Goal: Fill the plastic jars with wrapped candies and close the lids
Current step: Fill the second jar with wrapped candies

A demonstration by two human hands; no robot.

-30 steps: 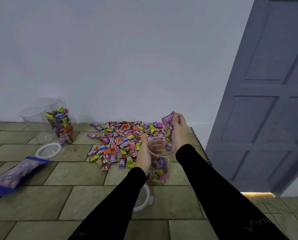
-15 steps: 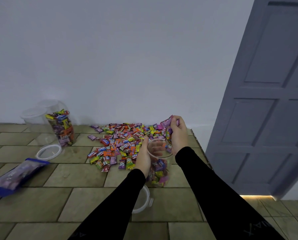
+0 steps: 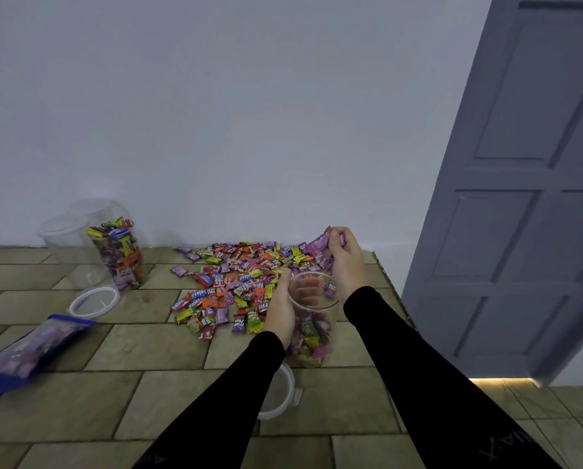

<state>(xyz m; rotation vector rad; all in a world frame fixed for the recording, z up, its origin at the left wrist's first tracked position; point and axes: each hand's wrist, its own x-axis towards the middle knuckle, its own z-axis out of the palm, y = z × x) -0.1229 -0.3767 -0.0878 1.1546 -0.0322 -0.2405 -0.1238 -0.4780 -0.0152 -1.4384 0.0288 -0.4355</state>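
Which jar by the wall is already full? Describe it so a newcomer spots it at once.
Start at the white wall and follow its base left, past the loose candy pile. Three clear jars cluster there; the full jar is the rightmost. It alone is packed to the rim with colourful wrappers, while its two neighbours look empty.

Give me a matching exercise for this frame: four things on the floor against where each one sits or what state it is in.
Things:
1. jar in hand
2. full jar
3. blue bag
4. loose lid

Places or states:
A. lying flat, far left
B. gripped by the left hand, partly filled
C. standing by the wall, packed with candies
D. flat on the tiles in front of the full jar

Pairs: 1-B, 2-C, 3-A, 4-D
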